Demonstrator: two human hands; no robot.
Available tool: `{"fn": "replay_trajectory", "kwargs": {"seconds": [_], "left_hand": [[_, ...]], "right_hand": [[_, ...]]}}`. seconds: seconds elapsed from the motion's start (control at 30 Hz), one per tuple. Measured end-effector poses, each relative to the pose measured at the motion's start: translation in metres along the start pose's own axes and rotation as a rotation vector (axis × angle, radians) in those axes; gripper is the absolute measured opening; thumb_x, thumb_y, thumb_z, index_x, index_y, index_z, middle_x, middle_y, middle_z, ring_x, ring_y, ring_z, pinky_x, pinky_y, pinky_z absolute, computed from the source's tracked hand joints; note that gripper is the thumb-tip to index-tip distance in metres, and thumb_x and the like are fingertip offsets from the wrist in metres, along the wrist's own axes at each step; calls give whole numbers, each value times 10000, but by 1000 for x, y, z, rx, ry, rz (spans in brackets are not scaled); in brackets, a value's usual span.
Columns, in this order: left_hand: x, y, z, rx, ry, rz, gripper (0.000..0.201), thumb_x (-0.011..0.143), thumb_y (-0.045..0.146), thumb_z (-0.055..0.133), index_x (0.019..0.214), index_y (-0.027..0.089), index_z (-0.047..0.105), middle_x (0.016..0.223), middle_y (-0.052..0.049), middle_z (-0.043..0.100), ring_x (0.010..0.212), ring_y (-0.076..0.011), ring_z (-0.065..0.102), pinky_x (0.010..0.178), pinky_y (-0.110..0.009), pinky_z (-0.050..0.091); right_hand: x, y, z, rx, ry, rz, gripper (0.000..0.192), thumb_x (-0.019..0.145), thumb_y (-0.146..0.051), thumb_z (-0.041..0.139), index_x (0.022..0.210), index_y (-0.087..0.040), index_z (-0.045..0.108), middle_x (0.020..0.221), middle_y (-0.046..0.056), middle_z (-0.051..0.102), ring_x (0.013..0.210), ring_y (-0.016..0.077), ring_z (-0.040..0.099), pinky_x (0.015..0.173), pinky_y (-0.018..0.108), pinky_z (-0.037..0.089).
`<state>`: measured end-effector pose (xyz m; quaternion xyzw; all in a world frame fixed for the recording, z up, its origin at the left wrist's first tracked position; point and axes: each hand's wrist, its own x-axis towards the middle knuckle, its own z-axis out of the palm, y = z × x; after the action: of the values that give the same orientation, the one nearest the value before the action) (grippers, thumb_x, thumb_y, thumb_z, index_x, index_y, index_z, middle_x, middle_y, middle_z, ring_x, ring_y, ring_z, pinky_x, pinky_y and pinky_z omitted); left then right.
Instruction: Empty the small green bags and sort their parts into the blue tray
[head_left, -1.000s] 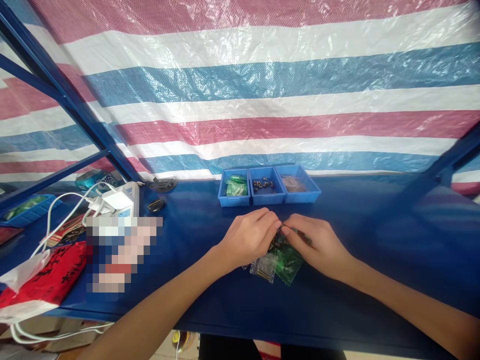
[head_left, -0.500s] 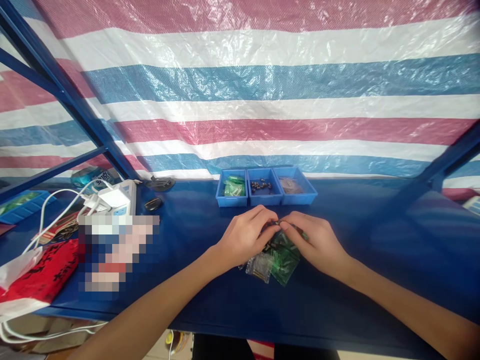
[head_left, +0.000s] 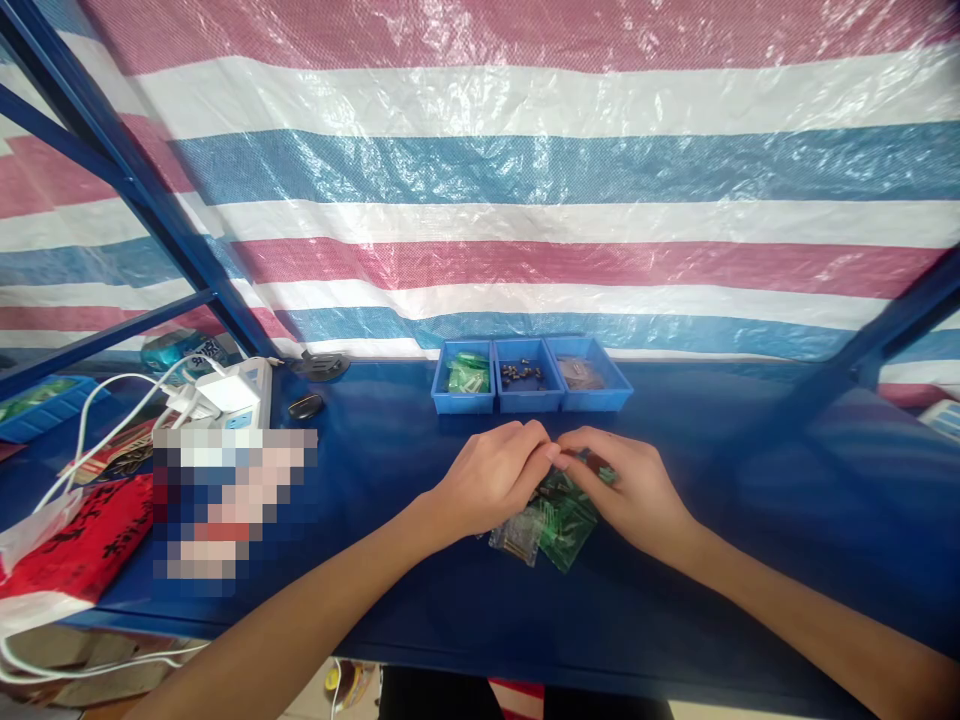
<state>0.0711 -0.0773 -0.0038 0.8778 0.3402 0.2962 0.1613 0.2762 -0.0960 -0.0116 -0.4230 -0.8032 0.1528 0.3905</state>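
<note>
Nearest, both forearms enter from the bottom edge, cut off there, and meet at mid-table; under them lie small clear bags (head_left: 551, 520), one with green parts, one at 7 o'clock of it with pale bits too small to make out, partly covered by the hands; the left hand (head_left: 491, 480) and the right hand (head_left: 626, 485) are curled with fingertips pinched together just above the bags; whatever they nip is hidden between the fingertips, so what they hold cannot be told; the blue table (head_left: 750, 520) carries everything. At 9 o'clock of the hands sits a blurred-out patch, with a red printed bag (head_left: 82, 545) cut by the left edge; farther, at 10 o'clock, a white power strip (head_left: 240, 390) with white cables; at 12 o'clock, three blue trays (head_left: 531, 375) side by side, touching, holding green, dark and brownish small parts, indistinct; behind all, a striped tarp (head_left: 525, 150).
</note>
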Motion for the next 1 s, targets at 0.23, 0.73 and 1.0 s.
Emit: {"fn": "replay_trajectory", "kwargs": {"seconds": [0.23, 0.73, 1.0], "left_hand": [[-1, -4, 1, 79, 25, 29, 298, 1093, 381, 361, 956, 193, 547, 782, -2, 591, 731, -149, 579, 639, -270, 422], [0, -10, 6, 65, 168, 81, 178, 1050, 298, 499, 1155, 211, 613, 1027, -49, 696, 929, -172, 673, 792, -280, 550], [6, -1, 3, -217, 160, -125, 228, 1051, 325, 491, 1016, 191, 672, 905, -27, 687, 794, -150, 637, 679, -250, 486]], "right_hand": [[2, 0, -1, 140, -80, 96, 230, 1024, -398, 525, 966, -236, 677, 842, 41, 724, 715, 195, 662, 588, 286, 499], [2, 1, -1, 83, -104, 72, 254, 1067, -356, 421, 1014, -231, 635, 844, 37, 692, 727, 192, 648, 626, 305, 475], [0, 5, 0, -30, -72, -7, 111, 1047, -283, 472, 1119, -259, 553, 916, 23, 689, 723, 173, 649, 637, 287, 487]]}}
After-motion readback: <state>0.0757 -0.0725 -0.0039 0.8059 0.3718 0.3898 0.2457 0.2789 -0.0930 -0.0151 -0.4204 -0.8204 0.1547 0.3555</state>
